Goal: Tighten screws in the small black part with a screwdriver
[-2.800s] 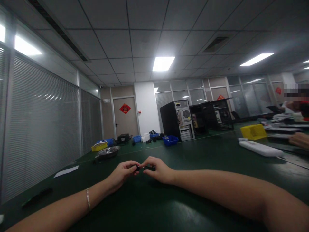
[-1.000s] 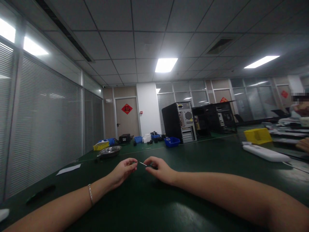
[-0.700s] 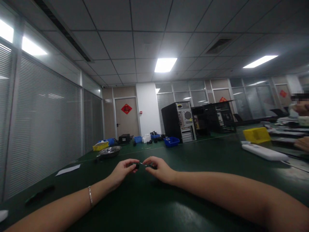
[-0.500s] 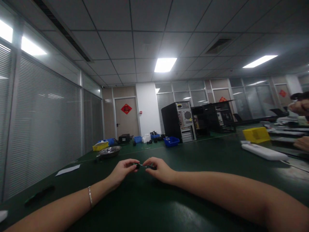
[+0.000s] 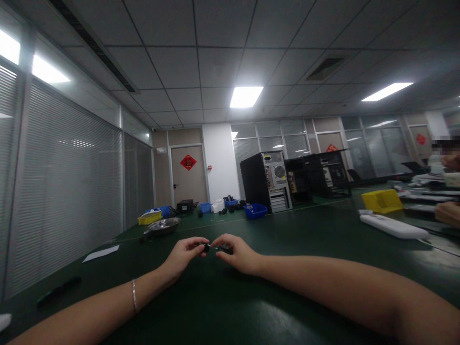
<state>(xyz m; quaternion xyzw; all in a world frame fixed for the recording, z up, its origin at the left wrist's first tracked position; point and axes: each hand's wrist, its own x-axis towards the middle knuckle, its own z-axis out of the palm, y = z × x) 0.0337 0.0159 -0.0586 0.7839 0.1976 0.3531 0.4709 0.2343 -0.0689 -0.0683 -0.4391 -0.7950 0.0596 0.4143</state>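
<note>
Low over the green table [image 5: 230, 297], my left hand [image 5: 187, 251] pinches a small dark round part [image 5: 206, 247] between thumb and fingers. Its exact kind is too small to make out. Facing it, my right hand [image 5: 239, 254] is closed on a small screwdriver [image 5: 226, 249] with a dark handle. The thin metal shaft points left and reaches the dark part; whether the tip sits inside it I cannot tell. Both hands are nearly touching at the fingertips.
Ahead stand a metal bowl [image 5: 162, 226], a blue bin [image 5: 255, 211] and an upright computer case [image 5: 268, 182]. A white power strip [image 5: 393, 225] and yellow bin [image 5: 381, 201] lie right. A co-worker's hand [image 5: 447, 213] shows at the right edge. Leftward are paper [image 5: 101, 253] and a dark elongated object [image 5: 59, 291].
My hands stay almost in place, with only a slight shift at the fingertips. At the right edge the co-worker's hands have moved a little.
</note>
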